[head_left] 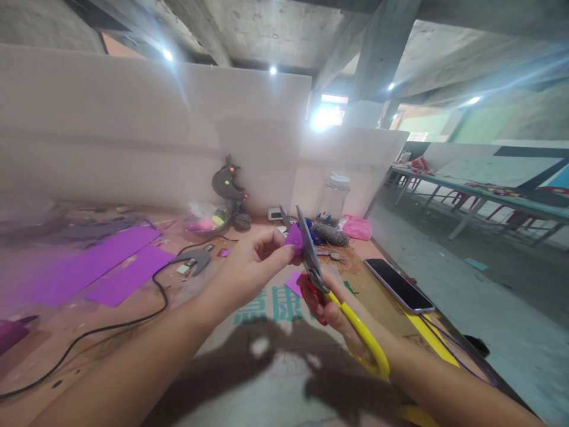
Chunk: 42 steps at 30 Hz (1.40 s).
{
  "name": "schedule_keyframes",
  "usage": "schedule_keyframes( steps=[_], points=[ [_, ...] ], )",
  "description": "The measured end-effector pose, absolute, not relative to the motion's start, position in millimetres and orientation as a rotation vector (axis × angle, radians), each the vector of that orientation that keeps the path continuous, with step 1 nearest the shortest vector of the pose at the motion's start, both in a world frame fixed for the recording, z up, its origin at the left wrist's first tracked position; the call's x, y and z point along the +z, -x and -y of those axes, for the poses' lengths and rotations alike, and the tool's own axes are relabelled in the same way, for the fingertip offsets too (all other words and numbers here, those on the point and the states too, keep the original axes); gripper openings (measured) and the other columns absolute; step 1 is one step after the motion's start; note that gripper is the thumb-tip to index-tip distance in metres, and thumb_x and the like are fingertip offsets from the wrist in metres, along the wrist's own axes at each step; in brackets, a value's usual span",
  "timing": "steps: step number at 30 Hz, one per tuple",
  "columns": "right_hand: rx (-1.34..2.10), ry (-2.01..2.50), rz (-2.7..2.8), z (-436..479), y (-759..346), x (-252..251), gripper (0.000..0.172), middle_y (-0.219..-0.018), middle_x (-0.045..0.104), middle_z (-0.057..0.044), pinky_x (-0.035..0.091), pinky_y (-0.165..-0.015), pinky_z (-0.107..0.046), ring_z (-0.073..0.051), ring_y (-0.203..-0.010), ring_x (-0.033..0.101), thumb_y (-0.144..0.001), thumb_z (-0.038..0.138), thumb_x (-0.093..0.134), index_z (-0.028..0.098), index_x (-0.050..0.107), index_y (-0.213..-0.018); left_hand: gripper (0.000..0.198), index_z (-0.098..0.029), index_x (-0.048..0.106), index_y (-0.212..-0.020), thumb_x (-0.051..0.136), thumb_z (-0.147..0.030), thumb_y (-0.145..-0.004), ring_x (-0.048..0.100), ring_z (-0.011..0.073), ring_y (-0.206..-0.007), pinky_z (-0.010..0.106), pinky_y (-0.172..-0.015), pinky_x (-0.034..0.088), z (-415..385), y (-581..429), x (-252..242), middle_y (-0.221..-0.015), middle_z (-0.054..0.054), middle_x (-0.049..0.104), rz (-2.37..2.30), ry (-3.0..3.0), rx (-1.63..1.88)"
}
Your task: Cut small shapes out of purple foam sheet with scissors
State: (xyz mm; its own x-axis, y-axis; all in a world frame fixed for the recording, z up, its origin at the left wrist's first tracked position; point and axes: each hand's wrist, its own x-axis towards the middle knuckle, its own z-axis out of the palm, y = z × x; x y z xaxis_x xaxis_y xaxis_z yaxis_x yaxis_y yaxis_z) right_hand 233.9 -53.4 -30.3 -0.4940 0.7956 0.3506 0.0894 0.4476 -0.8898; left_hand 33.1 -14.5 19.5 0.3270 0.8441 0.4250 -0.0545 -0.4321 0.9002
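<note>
The left hand (265, 254) pinches a small piece of purple paper (292, 236) between thumb and fingers, mid-scene above the table (195, 385). To its right, the right hand (336, 318) grips yellow-handled metal scissors (310, 252), blades parted at the paper. Flat, rectangular purple sheets (95, 264) lie far left; a black-screened phone (398, 284) lies right.

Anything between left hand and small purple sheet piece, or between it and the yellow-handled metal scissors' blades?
Nothing visible. The left hand pinches the small purple sheet piece directly; the yellow-handled metal scissors in the right hand stand open at it.
</note>
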Motion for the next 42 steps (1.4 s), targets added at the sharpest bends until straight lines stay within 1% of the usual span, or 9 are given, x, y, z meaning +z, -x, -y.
schedule_keyframes(
  steps=[4,8,14,21,27,32,37,42],
  points=[
    [1.064,0.77,1.929,55,-233,-25,0.058,-0.088,0.046,-0.002,0.035,-0.056,-0.027,-0.015,-0.066,0.038,-0.093,0.073,0.045,0.023,0.052,-0.122,0.024,-0.018,0.055,-0.071,0.068,-0.034,-0.084,0.067,0.0153,-0.076,0.029,-0.077,0.053,12,-33,19,-0.076,0.001,0.069,-0.724,-1.661,1.235],
    [1.099,0.756,1.868,54,-234,-31,0.056,-0.092,0.047,-0.003,0.034,-0.054,-0.026,-0.015,-0.068,0.04,-0.093,0.073,0.046,0.023,0.053,-0.118,0.026,-0.018,0.055,-0.07,0.068,-0.035,-0.084,0.067,0.015,-0.077,0.028,-0.077,0.054,11,-32,19,-0.075,0.001,0.068,-0.715,-1.659,1.228],
    [1.148,0.772,1.842,53,-236,-36,0.055,-0.083,0.044,0.0,0.033,-0.053,-0.026,-0.014,-0.063,0.035,-0.092,0.073,0.05,0.022,0.054,-0.113,0.029,-0.018,0.055,-0.07,0.07,-0.039,-0.084,0.067,0.0163,-0.077,0.029,-0.076,0.054,9,-31,20,-0.075,0.001,0.068,-0.706,-1.682,1.206],
    [1.12,0.788,1.854,53,-237,-33,0.055,-0.082,0.044,0.0,0.032,-0.054,-0.026,-0.014,-0.064,0.036,-0.092,0.073,0.05,0.022,0.054,-0.111,0.022,-0.018,0.058,-0.074,0.067,-0.035,-0.086,0.067,0.0151,-0.077,0.028,-0.076,0.053,7,-26,20,-0.077,0.002,0.07,-0.727,-1.706,1.205],
    [1.125,0.802,1.849,52,-235,-33,0.056,-0.084,0.047,-0.001,0.032,-0.054,-0.026,-0.014,-0.064,0.037,-0.09,0.074,0.051,0.022,0.055,-0.111,0.022,-0.017,0.058,-0.075,0.066,-0.034,-0.086,0.066,0.0131,-0.075,0.026,-0.076,0.053,3,-26,19,-0.076,-0.001,0.066,-0.706,-1.684,1.24],
    [1.122,0.822,1.828,52,-235,-36,0.056,-0.084,0.047,-0.001,0.032,-0.052,-0.026,-0.014,-0.064,0.038,-0.091,0.074,0.051,0.022,0.055,-0.111,0.022,-0.017,0.059,-0.077,0.066,-0.035,-0.088,0.064,0.0129,-0.078,0.026,-0.077,0.052,2,-24,16,-0.078,0.0,0.066,-0.722,-1.728,1.26],
    [1.143,0.812,1.836,51,-236,-37,0.057,-0.078,0.043,0.002,0.03,-0.05,-0.024,-0.012,-0.06,0.034,-0.09,0.075,0.051,0.022,0.054,-0.111,0.024,-0.017,0.061,-0.079,0.065,-0.038,-0.09,0.063,0.0143,-0.079,0.027,-0.076,0.05,-1,-21,13,-0.08,0.0,0.066,-0.776,-1.779,1.249],
    [1.151,0.822,1.823,50,-234,-36,0.058,-0.084,0.046,0.0,0.031,-0.052,-0.024,-0.013,-0.064,0.036,-0.089,0.075,0.052,0.021,0.053,-0.109,0.027,-0.018,0.061,-0.08,0.064,-0.042,-0.09,0.061,0.0147,-0.077,0.028,-0.073,0.047,-3,-19,15,-0.081,0.0,0.065,-0.855,-1.804,1.233]
  ],
)
